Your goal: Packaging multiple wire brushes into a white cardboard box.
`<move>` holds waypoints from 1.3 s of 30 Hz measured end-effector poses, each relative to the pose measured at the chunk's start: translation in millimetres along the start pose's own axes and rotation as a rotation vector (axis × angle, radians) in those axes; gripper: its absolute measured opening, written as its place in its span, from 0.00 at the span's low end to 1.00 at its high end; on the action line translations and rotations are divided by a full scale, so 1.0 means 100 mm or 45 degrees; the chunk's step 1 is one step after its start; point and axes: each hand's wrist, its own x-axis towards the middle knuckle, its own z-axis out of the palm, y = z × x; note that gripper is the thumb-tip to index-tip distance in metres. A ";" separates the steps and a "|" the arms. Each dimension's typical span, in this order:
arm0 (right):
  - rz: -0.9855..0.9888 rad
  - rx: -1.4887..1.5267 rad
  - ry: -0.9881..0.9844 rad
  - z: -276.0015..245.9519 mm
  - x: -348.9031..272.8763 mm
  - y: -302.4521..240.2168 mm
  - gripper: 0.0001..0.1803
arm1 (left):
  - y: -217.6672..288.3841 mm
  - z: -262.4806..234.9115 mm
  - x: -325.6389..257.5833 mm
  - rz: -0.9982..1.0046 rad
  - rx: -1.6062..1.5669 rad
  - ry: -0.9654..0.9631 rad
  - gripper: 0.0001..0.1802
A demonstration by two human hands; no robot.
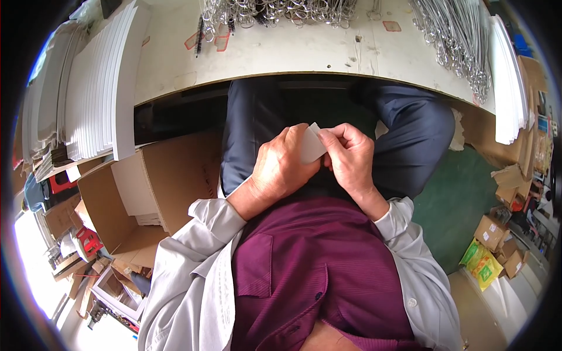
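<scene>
A small white piece, flat like folded paper or card (313,146), is held between my two hands above my lap. My left hand (281,161) is closed around its left side, fingers curled. On the other side my right hand (350,155) pinches the piece's upper right edge between thumb and forefinger. One pointed corner sticks up between the hands. The lower part of the piece is hidden behind my left fingers. Both hands are short of the table's front edge, close to my body.
Ahead is a white table (281,55) bearing a heap of looped metal wire pieces (293,10) and a bundle of long wire rods (456,44). White panels (96,88) stand stacked at left, more white sheets (508,82) at right. An open cardboard box (126,205) sits by my left leg.
</scene>
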 end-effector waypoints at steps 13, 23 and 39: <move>-0.338 -0.323 -0.148 0.00 -0.05 0.15 0.22 | -0.03 -0.07 0.03 0.005 -0.096 0.053 0.30; -0.639 -0.668 -0.222 0.05 -0.03 0.13 0.27 | -0.16 0.00 -0.01 0.014 -0.125 0.047 0.29; -0.496 -0.329 -0.185 0.03 0.24 -0.29 0.19 | -0.18 -0.89 -0.11 -0.342 -0.584 -0.412 0.19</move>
